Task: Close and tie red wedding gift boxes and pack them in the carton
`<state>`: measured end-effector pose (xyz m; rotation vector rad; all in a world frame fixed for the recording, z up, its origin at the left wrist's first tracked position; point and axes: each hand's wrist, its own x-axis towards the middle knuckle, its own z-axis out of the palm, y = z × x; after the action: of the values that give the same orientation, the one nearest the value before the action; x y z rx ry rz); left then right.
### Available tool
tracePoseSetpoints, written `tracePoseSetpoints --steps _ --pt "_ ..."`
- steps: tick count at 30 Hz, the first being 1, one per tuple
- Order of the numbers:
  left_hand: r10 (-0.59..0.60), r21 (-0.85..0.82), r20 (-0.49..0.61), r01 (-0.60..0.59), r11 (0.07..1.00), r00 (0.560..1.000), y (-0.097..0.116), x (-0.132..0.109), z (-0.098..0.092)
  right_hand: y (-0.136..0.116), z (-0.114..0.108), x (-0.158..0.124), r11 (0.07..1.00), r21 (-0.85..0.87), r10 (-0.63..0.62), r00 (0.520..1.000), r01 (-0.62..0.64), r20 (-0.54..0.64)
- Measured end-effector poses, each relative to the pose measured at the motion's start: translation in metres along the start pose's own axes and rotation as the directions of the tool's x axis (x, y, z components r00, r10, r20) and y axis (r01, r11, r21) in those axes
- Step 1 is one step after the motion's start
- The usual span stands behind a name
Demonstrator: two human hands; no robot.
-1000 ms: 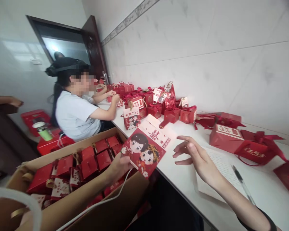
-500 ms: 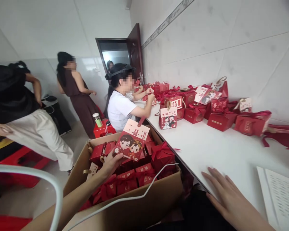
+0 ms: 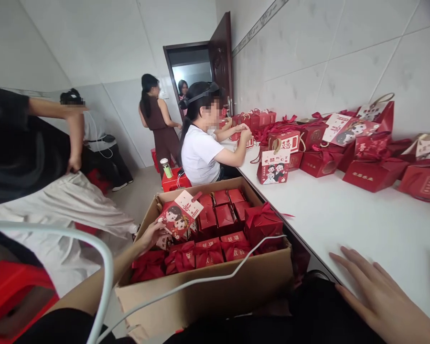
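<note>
A red gift box (image 3: 181, 213) with a cartoon couple and a pale top is gripped in my left hand (image 3: 153, 235), tilted above the left part of the cardboard box (image 3: 232, 282). Red gift boxes (image 3: 225, 215) stand packed in rows inside the carton, the front ones tied with red ribbon. My right hand (image 3: 374, 282) rests flat on the white table (image 3: 326, 229), fingers spread, holding nothing. A small gift box with a bride and groom (image 3: 274, 167) stands upright near the table's left edge.
More red gift boxes (image 3: 376, 162) line the wall side of the table. A seated co-worker in a white shirt (image 3: 202, 153) handles a box at the far end. White cables (image 3: 200, 279) cross before the carton. A person in pale trousers (image 3: 53, 205) is at left.
My left hand has moved the gift box toward the carton's left side, uncovering more boxes inside. The camera view has shifted left. My right hand stays on the table.
</note>
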<state>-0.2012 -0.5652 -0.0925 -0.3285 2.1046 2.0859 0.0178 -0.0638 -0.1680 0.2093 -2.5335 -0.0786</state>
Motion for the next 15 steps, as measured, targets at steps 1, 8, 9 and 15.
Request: tracePoseSetpoints --steps 1,8,9,15 --pt "-0.019 0.033 -0.004 0.019 0.999 1.000 0.001 0.001 -0.009 0.000 0.000 0.000 1.000 0.004 0.000 1.000 0.000 -0.001" --pt "-0.083 0.249 -0.023 0.086 0.965 0.996 0.020 0.010 -0.046 0.000 -0.003 -0.001 0.999 0.039 0.019 0.999 -0.020 0.026" --pt "-0.088 0.284 -0.020 0.090 0.955 0.996 0.024 0.012 -0.047 0.000 -0.003 -0.001 0.998 0.049 0.030 0.999 -0.032 0.034" --pt "-0.164 0.542 -0.001 0.139 0.829 0.986 0.051 0.029 -0.047 -0.002 -0.006 0.001 0.996 0.065 0.059 0.997 -0.062 0.044"
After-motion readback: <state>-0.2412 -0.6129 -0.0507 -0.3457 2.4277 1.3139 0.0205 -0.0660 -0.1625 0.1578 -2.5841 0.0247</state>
